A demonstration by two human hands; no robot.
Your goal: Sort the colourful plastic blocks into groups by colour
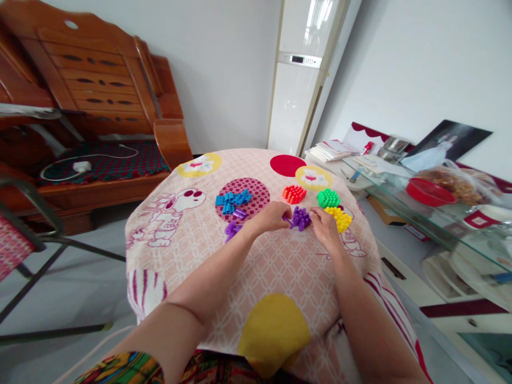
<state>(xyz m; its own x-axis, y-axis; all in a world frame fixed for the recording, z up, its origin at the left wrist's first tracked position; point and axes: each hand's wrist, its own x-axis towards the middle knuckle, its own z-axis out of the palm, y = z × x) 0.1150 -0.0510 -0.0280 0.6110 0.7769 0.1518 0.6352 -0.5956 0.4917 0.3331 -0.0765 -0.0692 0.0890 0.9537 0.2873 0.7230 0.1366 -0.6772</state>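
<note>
In the head view a bundle of purple plastic sticks [301, 218] stands on the round table between my two hands. My left hand [275, 215] is closed in a pinch on a purple stick at the bundle's left side. At the right edge of the bundle, my right hand [325, 228] has its fingers closed against it, steadying it. Close by stand similar bundles: red [294, 194], green [328, 198] and yellow [339, 218]. Further left lie loose blue pieces [234, 201], with a few loose purple pieces [232, 230] nearer me.
A patterned cloth [200, 266] covers the table. To the right, a glass shelf [416, 213] holds a red bowl [430, 192] and bagged food. A wooden bench [96, 90] stands at left, a metal-framed chair [36, 250] nearer, and a tall white cabinet-like unit [296, 96] behind.
</note>
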